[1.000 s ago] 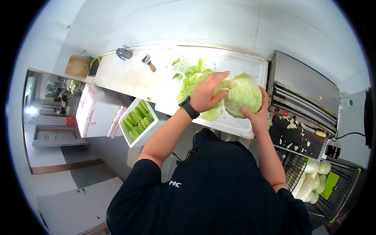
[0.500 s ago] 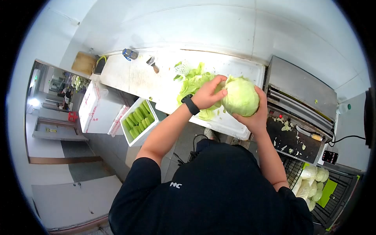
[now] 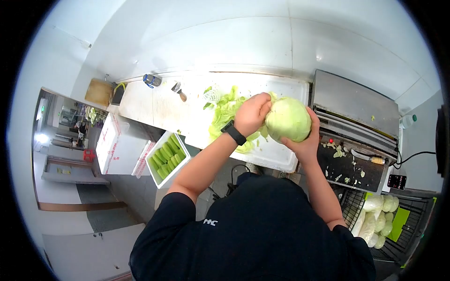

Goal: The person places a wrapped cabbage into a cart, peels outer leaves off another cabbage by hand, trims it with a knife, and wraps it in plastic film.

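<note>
Cabbage sits in both hands over the white tray, towards its right end. The right hand has its grip clamped around the head's right side and underside. The left hand is at the opposite side, fingers curled together; whether they pinch a leaf, I cannot tell. Loose leaves and a white foam net lie on the tray's left part; a knife lies right of the tray. To peel well, I'd let the right palm bear the weight, loosen each leaf near its base and pull low over the tray.
</note>
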`<state>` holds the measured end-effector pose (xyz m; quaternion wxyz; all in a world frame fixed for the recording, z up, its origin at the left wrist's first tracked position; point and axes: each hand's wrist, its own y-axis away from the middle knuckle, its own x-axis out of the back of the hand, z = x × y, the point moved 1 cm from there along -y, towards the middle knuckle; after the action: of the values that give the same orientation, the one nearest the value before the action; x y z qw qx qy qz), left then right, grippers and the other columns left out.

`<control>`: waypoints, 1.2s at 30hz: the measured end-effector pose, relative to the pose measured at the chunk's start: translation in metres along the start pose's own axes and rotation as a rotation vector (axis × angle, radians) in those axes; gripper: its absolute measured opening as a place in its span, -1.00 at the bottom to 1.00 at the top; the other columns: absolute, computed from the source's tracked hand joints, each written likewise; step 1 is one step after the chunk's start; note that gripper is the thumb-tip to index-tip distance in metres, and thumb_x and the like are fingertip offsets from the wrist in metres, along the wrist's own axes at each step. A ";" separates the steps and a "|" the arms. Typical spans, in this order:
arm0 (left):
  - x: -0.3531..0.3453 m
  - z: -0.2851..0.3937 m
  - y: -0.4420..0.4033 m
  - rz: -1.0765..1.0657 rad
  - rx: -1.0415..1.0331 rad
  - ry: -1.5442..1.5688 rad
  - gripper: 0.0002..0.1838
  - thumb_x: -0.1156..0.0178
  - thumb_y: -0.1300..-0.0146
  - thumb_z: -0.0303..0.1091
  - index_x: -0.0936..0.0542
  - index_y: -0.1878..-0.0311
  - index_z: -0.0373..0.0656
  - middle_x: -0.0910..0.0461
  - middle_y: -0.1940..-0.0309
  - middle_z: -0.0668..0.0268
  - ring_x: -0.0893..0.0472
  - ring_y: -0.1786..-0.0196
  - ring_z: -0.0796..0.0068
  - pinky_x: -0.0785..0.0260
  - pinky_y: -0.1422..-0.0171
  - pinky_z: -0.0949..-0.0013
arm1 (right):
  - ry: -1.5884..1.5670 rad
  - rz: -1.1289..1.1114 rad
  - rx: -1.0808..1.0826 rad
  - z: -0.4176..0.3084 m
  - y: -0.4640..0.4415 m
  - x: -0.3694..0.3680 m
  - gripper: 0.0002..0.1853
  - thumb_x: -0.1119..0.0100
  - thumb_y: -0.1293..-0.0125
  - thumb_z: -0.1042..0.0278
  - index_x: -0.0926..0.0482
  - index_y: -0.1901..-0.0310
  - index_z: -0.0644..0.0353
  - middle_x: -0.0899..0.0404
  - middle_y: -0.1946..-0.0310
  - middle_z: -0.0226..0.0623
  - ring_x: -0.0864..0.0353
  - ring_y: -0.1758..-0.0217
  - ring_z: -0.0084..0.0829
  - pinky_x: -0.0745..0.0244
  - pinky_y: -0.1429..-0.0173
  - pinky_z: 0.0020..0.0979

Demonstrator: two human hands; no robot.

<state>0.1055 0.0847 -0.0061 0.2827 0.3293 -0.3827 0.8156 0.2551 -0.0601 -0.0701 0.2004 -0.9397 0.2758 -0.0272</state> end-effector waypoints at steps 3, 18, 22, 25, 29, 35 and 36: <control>-0.008 -0.021 0.005 -0.058 0.486 0.644 -0.91 -0.17 -0.44 -0.41 -0.52 0.06 -0.11 -0.52 0.29 0.49 -0.46 0.26 0.72 -0.37 0.15 0.54 | -0.165 0.036 -0.075 -0.003 0.001 -0.001 0.16 -0.72 0.25 0.18 -0.18 -0.42 0.12 -0.35 -0.29 -0.19 -0.42 -0.34 -0.25 -0.39 -0.40 -0.22; 0.028 -0.022 -0.013 -0.245 0.324 0.352 -0.48 -0.02 -0.51 -0.04 -0.40 -0.41 -0.10 -0.40 -0.35 0.01 -0.33 -0.45 0.09 -0.22 -0.48 0.20 | -0.884 -0.001 -0.443 0.010 -0.014 -0.002 -0.03 -0.21 -0.22 -0.39 -0.15 -0.50 0.05 -0.30 -0.45 -0.28 -0.33 -0.48 -0.25 -0.29 -0.52 -0.11; -0.001 -0.004 0.016 -0.151 0.228 0.845 -0.38 0.04 -0.53 -0.08 -0.15 -0.53 -0.11 -0.34 -0.42 0.11 -0.35 -0.46 0.17 -0.21 -0.50 0.16 | -1.014 -0.207 -0.851 -0.027 -0.016 -0.008 -0.02 0.23 -0.29 -0.64 -0.14 -0.51 -0.02 -0.37 -0.40 -0.21 -0.40 -0.43 -0.17 -0.49 -0.32 -0.01; -0.008 -0.010 0.024 -0.099 0.434 1.229 -0.38 0.15 -0.56 -0.03 -0.11 -0.55 -0.14 -0.32 -0.45 0.16 -0.37 -0.45 0.19 -0.23 -0.50 0.13 | -0.401 -0.290 -0.794 0.015 -0.022 0.017 0.00 0.37 -0.29 -0.68 -0.13 -0.52 -0.03 -0.38 -0.38 -0.18 -0.45 -0.38 -0.19 -0.58 -0.13 -0.06; -0.007 -0.010 0.032 -0.231 0.717 1.592 -0.35 0.29 -0.57 0.10 -0.14 -0.53 -0.11 -0.31 -0.45 0.15 -0.39 -0.45 0.18 -0.31 -0.45 0.02 | -0.246 -0.255 -0.482 -0.008 -0.033 0.006 -0.01 -0.13 -0.26 -0.42 0.02 -0.56 -0.08 -0.20 -0.47 -0.19 -0.33 -0.45 -0.22 -0.41 -0.35 -0.12; -0.005 0.006 0.027 -0.260 0.801 1.432 -0.34 0.19 -0.56 0.09 -0.07 -0.54 -0.09 -0.33 -0.42 0.16 -0.36 -0.46 0.16 -0.36 -0.40 0.04 | -0.736 -0.189 -0.546 0.012 -0.025 -0.010 0.22 -0.61 0.11 0.01 -0.01 -0.55 -0.07 -0.22 -0.45 -0.22 -0.24 -0.52 -0.20 -0.24 -0.52 -0.15; -0.004 0.006 0.027 -0.224 0.851 1.376 -0.33 0.13 -0.55 0.07 -0.05 -0.55 -0.10 -0.35 -0.41 0.16 -0.36 -0.45 0.16 -0.35 -0.40 0.09 | -0.747 -0.164 -0.516 0.012 -0.021 -0.011 0.18 -0.60 0.08 0.07 -0.03 -0.54 -0.06 -0.23 -0.44 -0.22 -0.25 -0.51 -0.21 -0.26 -0.52 -0.16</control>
<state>0.0909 0.0642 -0.0177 0.3850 -0.1299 0.2543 0.8776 0.2578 -0.0339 -0.0719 0.0430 -0.9230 0.1074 0.3670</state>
